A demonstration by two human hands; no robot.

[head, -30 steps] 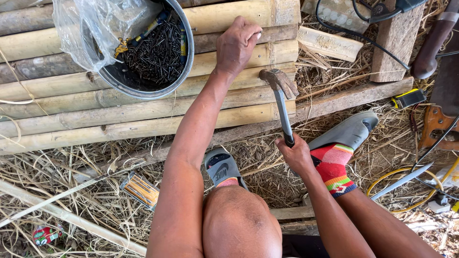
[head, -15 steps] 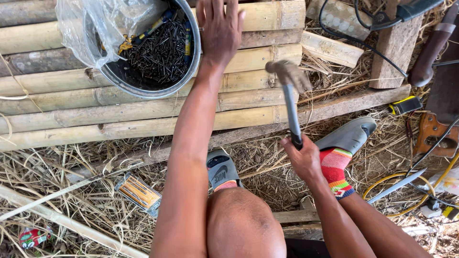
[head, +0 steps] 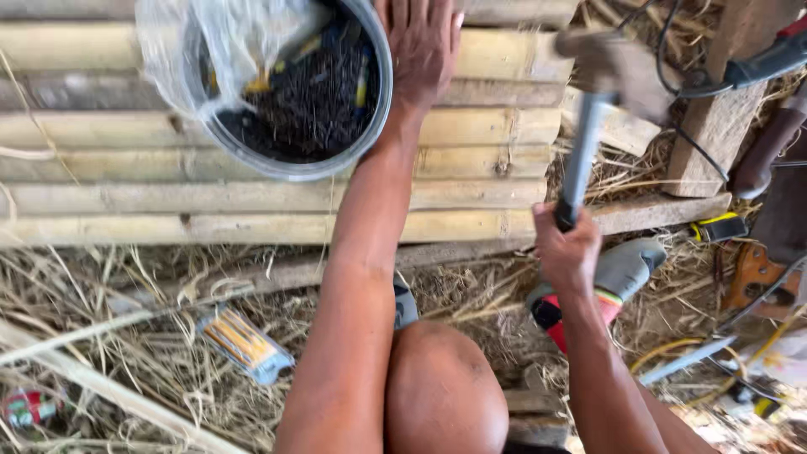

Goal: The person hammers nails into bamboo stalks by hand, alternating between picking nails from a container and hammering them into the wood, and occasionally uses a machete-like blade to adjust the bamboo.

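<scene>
Hammer up in my right hand, left hand flat on the bamboo beside the nail bucket.

My right hand (head: 565, 252) has its fingers wrapped tight round the low end of the hammer (head: 588, 126) handle; the head, raised and blurred, hangs over the bamboo slats (head: 471, 181). I judge it top-heavy and stiff, so a grip far down the shaft gives swing, though it needs a firm wrist. My left hand (head: 424, 46) lies with fingers spread and holds nothing, touching the rim of the grey bucket (head: 380, 101) of dark nails, light, sharp and loose. The slats are round and smooth, probably slippery underfoot. Dry straw (head: 126, 336), a power cable (head: 672, 76) and a hand saw (head: 756, 277) crowd the ground.
</scene>
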